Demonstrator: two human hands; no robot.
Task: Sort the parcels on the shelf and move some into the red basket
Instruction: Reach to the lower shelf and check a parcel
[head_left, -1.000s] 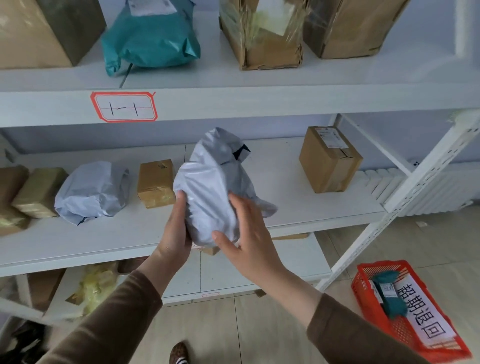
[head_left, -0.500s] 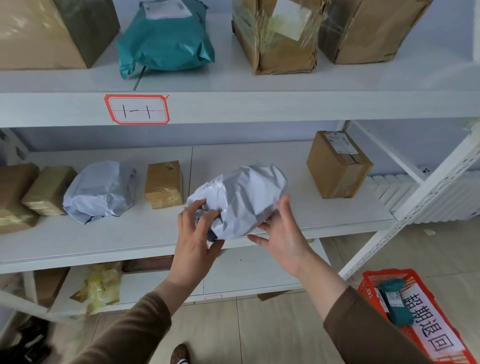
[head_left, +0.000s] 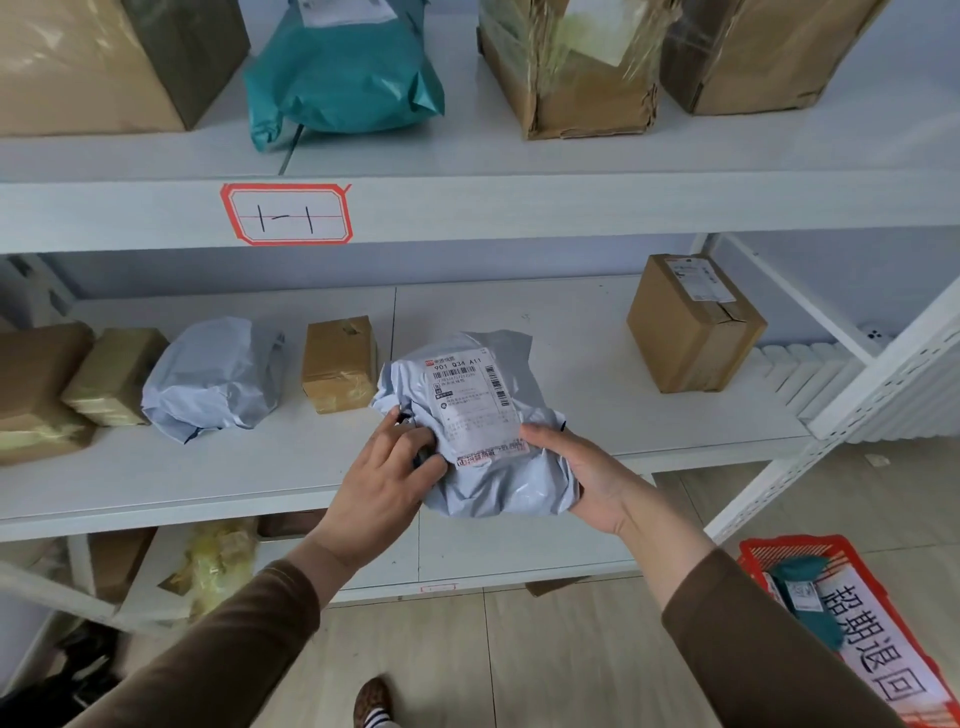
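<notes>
Left hand (head_left: 387, 480): curled on the near-left edge of the grey poly parcel (head_left: 480, 431), fingers pinching the crumpled film.
Right hand (head_left: 582, 475): cupped under the parcel's near-right side, thumb lying beside the label.
Change: turned over in half a second; shipping label (head_left: 475, 402) now face up toward the head camera, where plain grey film showed before.
Parcel position: held just above the near edge of the middle shelf (head_left: 260, 467), right of the small taped box (head_left: 340, 364).
Meaning for task: label readable, so probably the keep-or-remove check.
Red basket (head_left: 753, 553): on the floor at near right, well apart from the parcel, already holding a teal parcel (head_left: 802, 597).
</notes>
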